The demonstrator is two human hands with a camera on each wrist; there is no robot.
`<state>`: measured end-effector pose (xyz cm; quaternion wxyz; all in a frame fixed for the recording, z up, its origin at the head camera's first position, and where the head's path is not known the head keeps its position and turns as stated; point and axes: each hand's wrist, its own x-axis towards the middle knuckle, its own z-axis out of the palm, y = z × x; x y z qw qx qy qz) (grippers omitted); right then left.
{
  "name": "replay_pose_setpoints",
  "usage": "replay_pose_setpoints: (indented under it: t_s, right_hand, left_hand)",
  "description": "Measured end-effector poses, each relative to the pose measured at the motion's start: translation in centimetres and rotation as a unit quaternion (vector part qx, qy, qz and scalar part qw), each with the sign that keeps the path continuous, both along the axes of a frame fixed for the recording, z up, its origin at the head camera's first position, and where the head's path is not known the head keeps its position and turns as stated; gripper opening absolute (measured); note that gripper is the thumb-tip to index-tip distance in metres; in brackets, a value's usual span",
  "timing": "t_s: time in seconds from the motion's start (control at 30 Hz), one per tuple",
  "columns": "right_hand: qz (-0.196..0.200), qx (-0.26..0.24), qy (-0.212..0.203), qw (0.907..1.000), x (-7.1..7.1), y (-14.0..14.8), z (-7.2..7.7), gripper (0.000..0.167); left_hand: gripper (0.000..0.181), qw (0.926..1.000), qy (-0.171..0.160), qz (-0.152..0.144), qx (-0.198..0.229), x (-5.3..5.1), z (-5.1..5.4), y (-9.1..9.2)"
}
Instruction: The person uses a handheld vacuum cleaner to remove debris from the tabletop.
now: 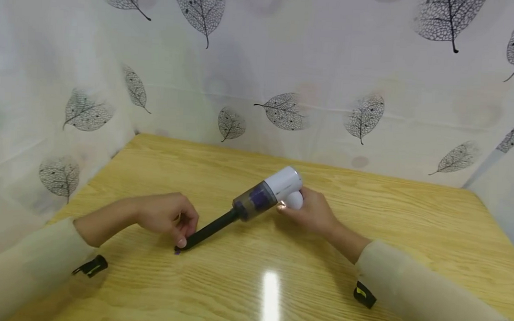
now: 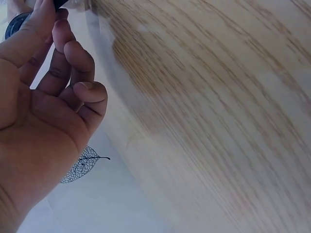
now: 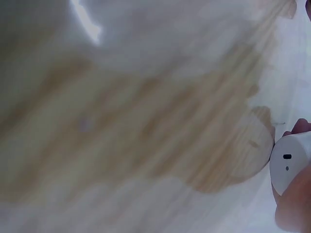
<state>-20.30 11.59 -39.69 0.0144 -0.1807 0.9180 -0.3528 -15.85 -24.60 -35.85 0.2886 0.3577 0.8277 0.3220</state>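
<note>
A handheld vacuum cleaner (image 1: 283, 181) with a white body and a see-through dark dust cup (image 1: 255, 201) is held slanted over the table. My right hand (image 1: 317, 213) grips its white handle; in the right wrist view the round handle end (image 3: 285, 162) shows beside the fingers. Thumb and fingers of my left hand (image 1: 166, 216) pinch the long black nozzle (image 1: 215, 228) near its tip. The left wrist view shows that hand (image 2: 48, 107) with its other fingers curled, and only a bit of black nozzle at the top edge. A tiny purple bit (image 1: 177, 253) shows at the nozzle tip.
The wood-grain table (image 1: 216, 293) reaches back to a pale leaf-print curtain (image 1: 261, 69) that hangs behind it and at both sides. A bright light reflection lies on the tabletop in front. Black wrist straps (image 1: 93, 266) stick out below both sleeves.
</note>
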Motion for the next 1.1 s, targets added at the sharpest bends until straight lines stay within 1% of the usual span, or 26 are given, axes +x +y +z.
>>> replay_pose_setpoints:
  t_s: [0.17, 0.33, 0.47, 0.57, 0.63, 0.7, 0.77, 0.8, 0.87, 0.93, 0.97, 1.0, 1.03, 1.1]
  right_hand:
    - [0.002, -0.003, -0.002, 1.0000, 0.5, -0.4, 0.1, 0.046]
    - [-0.008, 0.000, -0.005, 1.0000, 0.8, -0.3, 0.1, 0.045]
    - [-0.025, 0.009, -0.005, 0.9996, 0.8, 0.6, 0.1, 0.045]
    - [-0.039, 0.013, -0.005, 0.9992, 0.5, 1.8, 0.1, 0.046]
    - [-0.053, 0.013, -0.012, 0.9984, 0.3, 2.7, 0.1, 0.046]
    - [-0.066, 0.007, -0.023, 0.9975, 0.0, 3.6, 0.2, 0.045]
    - [-0.084, -0.001, -0.036, 0.9958, -0.3, 4.4, 0.2, 0.045]
    - [-0.094, -0.003, -0.039, 0.9948, -0.4, 4.8, 0.2, 0.045]
    - [-0.113, -0.011, -0.042, 0.9927, -0.7, 5.6, 0.3, 0.046]
    - [-0.131, -0.017, -0.046, 0.9902, -1.0, 6.3, 0.3, 0.048]
    - [-0.139, -0.019, -0.047, 0.9889, -1.1, 6.6, 0.4, 0.048]
    - [-0.147, -0.023, -0.051, 0.9875, -1.2, 6.9, 0.4, 0.049]
    - [-0.154, -0.027, -0.055, 0.9862, -1.2, 7.2, 0.4, 0.049]
    - [-0.164, -0.035, -0.066, 0.9837, -1.3, 7.7, 0.4, 0.051]
  left_hand:
    - [0.017, 0.9999, -0.009, -0.006, -0.005, 0.0, -0.1, -0.2]
    - [0.018, 0.9998, -0.009, -0.019, -0.006, -0.5, -0.2, 0.1]
    - [0.015, 0.9996, 0.014, -0.020, -0.012, -1.2, 0.0, 0.8]
    - [0.012, 0.9984, 0.050, -0.011, -0.025, -1.7, 0.2, 1.4]
    - [0.009, 0.9960, 0.081, -0.006, -0.036, -2.1, 0.3, 2.0]
    - [0.006, 0.9912, 0.123, 0.005, -0.048, -2.5, 0.6, 2.7]
    - [0.004, 0.9828, 0.174, 0.021, -0.058, -2.9, 0.8, 3.5]
    - [0.004, 0.9767, 0.203, 0.031, -0.063, -3.1, 0.9, 4.0]
    - [0.006, 0.9622, 0.258, 0.057, -0.068, -3.6, 1.1, 4.9]
    - [0.009, 0.9481, 0.300, 0.081, -0.069, -4.2, 1.2, 5.8]
    - [0.011, 0.9424, 0.314, 0.091, -0.069, -4.5, 1.3, 6.3]
    - [0.012, 0.9386, 0.323, 0.098, -0.069, -4.9, 1.4, 6.7]
    - [0.013, 0.9363, 0.328, 0.104, -0.068, -5.3, 1.5, 7.1]
    - [0.015, 0.9342, 0.331, 0.110, -0.073, -6.2, 1.6, 7.8]
